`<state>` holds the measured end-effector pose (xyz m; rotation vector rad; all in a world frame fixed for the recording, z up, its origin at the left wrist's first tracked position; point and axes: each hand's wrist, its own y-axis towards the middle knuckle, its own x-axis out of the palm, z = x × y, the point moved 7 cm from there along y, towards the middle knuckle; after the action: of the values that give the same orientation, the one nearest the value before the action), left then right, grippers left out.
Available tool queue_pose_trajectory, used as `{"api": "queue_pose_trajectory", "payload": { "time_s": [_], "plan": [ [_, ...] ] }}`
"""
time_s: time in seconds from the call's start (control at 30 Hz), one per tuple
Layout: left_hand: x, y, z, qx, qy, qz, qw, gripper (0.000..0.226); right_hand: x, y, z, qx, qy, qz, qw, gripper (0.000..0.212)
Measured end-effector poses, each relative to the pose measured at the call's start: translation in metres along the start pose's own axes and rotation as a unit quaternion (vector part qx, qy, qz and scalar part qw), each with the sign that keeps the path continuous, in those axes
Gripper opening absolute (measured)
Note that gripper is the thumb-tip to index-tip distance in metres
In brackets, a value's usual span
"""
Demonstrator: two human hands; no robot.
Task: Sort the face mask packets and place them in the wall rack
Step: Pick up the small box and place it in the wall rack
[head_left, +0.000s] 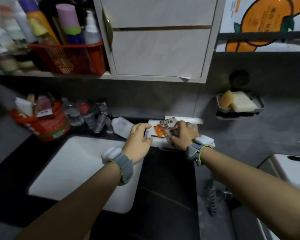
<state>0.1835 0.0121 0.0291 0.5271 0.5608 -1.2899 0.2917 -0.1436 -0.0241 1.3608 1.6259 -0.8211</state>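
Note:
A stack of face mask packets lies on the dark counter by the back wall. Its bottom packets are white [158, 142], with an orange packet [159, 132] and a brown rose-patterned packet [168, 124] on top. My left hand [138, 142] grips the stack's left edge, thumb on the white packet. My right hand [184, 135] holds the right side, fingers over the rose-patterned packet. A black wall rack [260, 34] at the upper right holds an orange-printed packet [267, 16].
A white sink basin [80, 167] lies left of my arms. Behind it stand a red bucket [45, 123] and small bottles [87, 113]. A shelf carries a red basket [73, 58] of bottles beside a white cabinet [156, 37]. A soap dish [240, 103] hangs on the right wall.

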Motion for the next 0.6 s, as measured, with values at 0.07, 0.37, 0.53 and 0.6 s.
{"api": "queue_pose_trajectory", "payload": {
  "time_s": [0.07,0.37,0.53,0.6],
  "plan": [
    [-0.003,-0.012,-0.021,-0.017,0.001,0.000,1.000,0.041,0.015,0.005,0.004,0.013,-0.023,0.004,1.000,0.063],
    [-0.010,-0.069,-0.104,-0.121,0.062,0.013,0.991,0.044,0.036,0.015,0.007,0.048,-0.062,0.022,0.997,0.068],
    [-0.018,-0.091,-0.136,-0.169,0.123,0.060,0.976,0.051,0.032,0.014,0.004,0.064,-0.087,0.043,0.993,0.077],
    [-0.020,-0.099,-0.154,-0.205,0.215,0.054,0.953,0.060,0.035,0.010,0.003,0.068,-0.068,0.047,0.994,0.076]
  ]
}}
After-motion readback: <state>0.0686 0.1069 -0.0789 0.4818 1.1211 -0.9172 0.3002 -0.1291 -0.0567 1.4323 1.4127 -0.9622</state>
